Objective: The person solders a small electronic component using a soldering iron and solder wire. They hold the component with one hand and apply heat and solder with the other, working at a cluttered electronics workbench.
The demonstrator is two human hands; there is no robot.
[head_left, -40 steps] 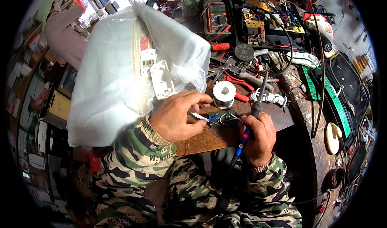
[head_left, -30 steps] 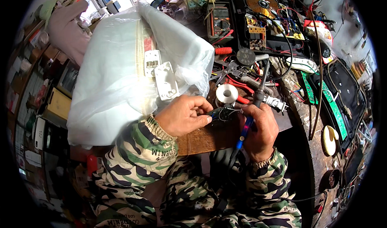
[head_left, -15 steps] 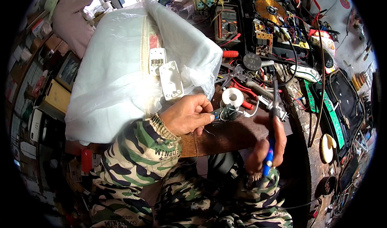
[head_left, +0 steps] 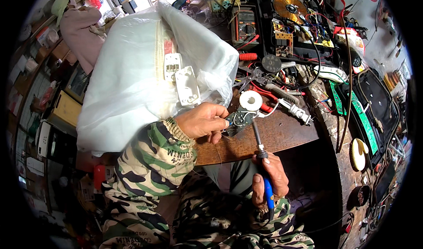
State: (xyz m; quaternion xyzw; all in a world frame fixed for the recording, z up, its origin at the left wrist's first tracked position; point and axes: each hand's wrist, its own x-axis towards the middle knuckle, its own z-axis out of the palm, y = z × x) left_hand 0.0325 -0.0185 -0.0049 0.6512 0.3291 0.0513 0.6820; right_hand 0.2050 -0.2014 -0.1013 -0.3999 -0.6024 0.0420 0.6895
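Pinched between thumb and fingers of my left hand is a small dark circuit board with white wires on it. My right hand grips a soldering iron by its blue handle. The iron's metal shaft points up toward the board's right end; whether the tip touches it I cannot tell. Just behind the board lies a white spool. A white wire runs from the board area toward a white plug-like part on the right.
A plastic-wrapped bundle fills the left, with an open white casing and another white piece on it. Pliers, a multimeter and an opened appliance with a copper coil crowd behind. Another person stands far left.
My right hand has moved left, bringing the soldering iron's tip close to the board. My left hand keeps its hold on the board and has shifted only slightly.
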